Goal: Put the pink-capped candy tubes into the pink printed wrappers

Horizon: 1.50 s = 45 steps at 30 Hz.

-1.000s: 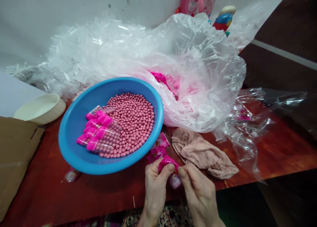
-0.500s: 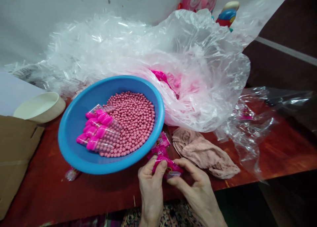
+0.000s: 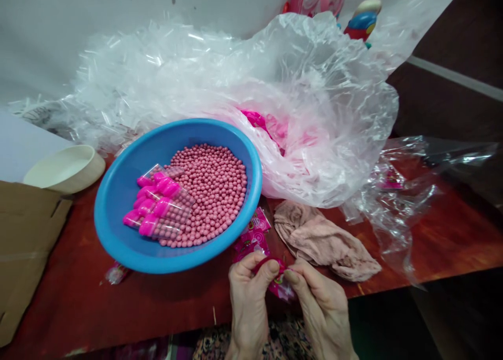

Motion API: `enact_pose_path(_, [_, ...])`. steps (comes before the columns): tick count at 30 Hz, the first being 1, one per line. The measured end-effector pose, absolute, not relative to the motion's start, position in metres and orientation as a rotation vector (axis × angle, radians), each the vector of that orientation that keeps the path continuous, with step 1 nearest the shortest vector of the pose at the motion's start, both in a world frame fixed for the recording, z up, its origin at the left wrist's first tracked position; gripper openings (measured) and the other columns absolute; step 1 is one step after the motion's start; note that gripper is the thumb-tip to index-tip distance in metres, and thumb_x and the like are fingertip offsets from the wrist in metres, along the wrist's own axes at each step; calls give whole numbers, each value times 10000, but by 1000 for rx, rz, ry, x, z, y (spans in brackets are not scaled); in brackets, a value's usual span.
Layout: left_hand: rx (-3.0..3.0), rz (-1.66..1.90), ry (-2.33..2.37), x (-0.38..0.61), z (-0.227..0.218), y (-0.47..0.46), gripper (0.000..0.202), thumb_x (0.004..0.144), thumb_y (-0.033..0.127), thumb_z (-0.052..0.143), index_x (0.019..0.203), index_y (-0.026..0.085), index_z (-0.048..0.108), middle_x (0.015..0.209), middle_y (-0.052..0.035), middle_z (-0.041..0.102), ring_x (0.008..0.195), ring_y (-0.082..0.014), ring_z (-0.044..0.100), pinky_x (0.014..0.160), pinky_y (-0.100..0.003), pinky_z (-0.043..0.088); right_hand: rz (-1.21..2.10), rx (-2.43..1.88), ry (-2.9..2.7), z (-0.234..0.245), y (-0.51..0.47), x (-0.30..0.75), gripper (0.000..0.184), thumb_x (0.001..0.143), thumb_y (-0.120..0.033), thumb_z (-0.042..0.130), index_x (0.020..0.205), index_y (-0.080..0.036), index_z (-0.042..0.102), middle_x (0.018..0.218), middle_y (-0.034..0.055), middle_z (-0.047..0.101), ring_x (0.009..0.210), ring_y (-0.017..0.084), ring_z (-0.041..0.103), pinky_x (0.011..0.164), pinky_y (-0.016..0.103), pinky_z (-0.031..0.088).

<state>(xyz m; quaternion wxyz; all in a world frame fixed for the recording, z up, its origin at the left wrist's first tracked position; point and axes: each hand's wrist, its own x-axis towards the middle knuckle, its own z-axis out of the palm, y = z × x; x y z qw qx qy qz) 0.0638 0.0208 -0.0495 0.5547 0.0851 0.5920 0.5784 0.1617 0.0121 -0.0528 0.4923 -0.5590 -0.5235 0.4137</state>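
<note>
Along the near edge of the red-brown desk (image 3: 78, 292), a left hand (image 3: 247, 307) and a right hand (image 3: 322, 313) close together, thumbs and forefingers pinching a small pink foil sachet (image 3: 281, 285) from both sides. The grip clamped on it at the top edge, the hands nearer each other than half a second ago, the sachet now hanging lower and turned, no longer lying flatter across the fingers. Just far of the hands, more printed pink sachets (image 3: 253, 234) on the desk, close against the rim of a blue plastic basin (image 3: 118, 239). In the basin, a heap of round pink beads (image 3: 212, 187) and, toward its left side, a clear bag of bright pink capsules (image 3: 157, 203), lying partly on the beads. To the right, a crumpled beige nylon stocking (image 3: 326, 242); beyond, a billow of clear plastic sheeting (image 3: 314, 87) with pink showing inside. Far left, a cream bowl (image 3: 63, 168), just beside flattened cardboard (image 3: 23, 244).
</note>
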Motion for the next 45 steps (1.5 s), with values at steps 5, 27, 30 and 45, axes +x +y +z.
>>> enact_pose_path(5, [333, 1354, 1416, 63, -54, 23, 216, 565, 231, 851, 532, 148, 654, 477, 68, 519, 468, -83, 425, 481, -205, 388, 1054, -1371, -1236, -56, 13, 164, 484, 926, -458, 500, 525, -188, 503, 516, -40, 440, 465, 89, 407, 428, 188, 334])
enact_pose_path(27, [323, 1247, 1291, 26, -41, 14, 237, 641, 393, 832, 738, 182, 787, 676, -24, 732, 645, -143, 635, 661, -229, 504, 1169, -1327, -1364, -49, 17, 171, 261, 882, -247, 595, 626, -200, 578, 593, -48, 464, 533, 95, 421, 478, 191, 336])
enact_pose_path(30, [391, 1181, 1258, 16, -39, 13, 177, 641, 312, 838, 750, 179, 795, 722, -30, 752, 685, -133, 641, 690, -208, 497, 1213, -1282, -1404, -49, 19, 172, 286, 879, -258, 600, 602, -196, 567, 577, -49, 450, 520, 95, 424, 472, 197, 332])
enact_pose_path(45, [825, 1004, 1333, 13, -37, 19, 121, 603, 86, 723, 580, 184, 790, 540, -14, 677, 520, -125, 530, 530, -205, 406, 1345, -1162, -1510, -47, 25, 173, 461, 926, -449, 511, 548, -186, 530, 561, -29, 448, 506, 109, 438, 485, 227, 334])
